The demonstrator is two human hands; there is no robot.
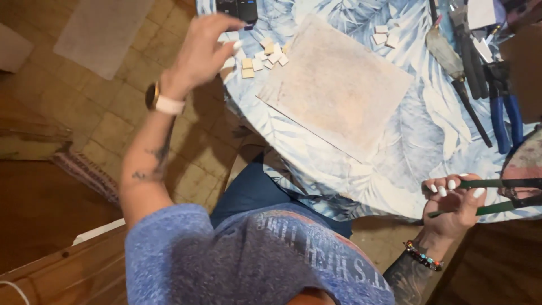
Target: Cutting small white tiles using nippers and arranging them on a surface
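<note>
Spreading the fingers (237, 45) of the left hand (206, 48) loosely apart and curling them downward, hovering just over a scatter of small square tiles (262, 56) and touching or nearly touching the nearest ones; not visibly pinching anything, though blurring a little at the tips. Clamping the right hand (454, 206) around both green handles of a pair of nippers (502, 195), wrapping all fingers over the upper handle and holding the tool level at the near edge of the table, well apart from the tiles.

Finding the tiles lying flat on the leaf-patterned tablecloth (418, 147), just beside the far left corner of a pale rectangular board (336, 85), near a dark remote control (237, 8). Noting a second, smaller cluster of tiles (385, 35) off the board's far right corner, and blue-handled pliers (505, 113) among other tools further right.

Judging the tiles to be light, stiff and probably brittle, with smooth faces likely slipping under a flat fingertip. Judging a pinch across two opposite edges, thumb against forefinger, to be the surest hold, lifting one piece at a time rather than scooping. Expecting the soft cloth to be giving slightly underneath, letting a fingertip get under an edge.
</note>
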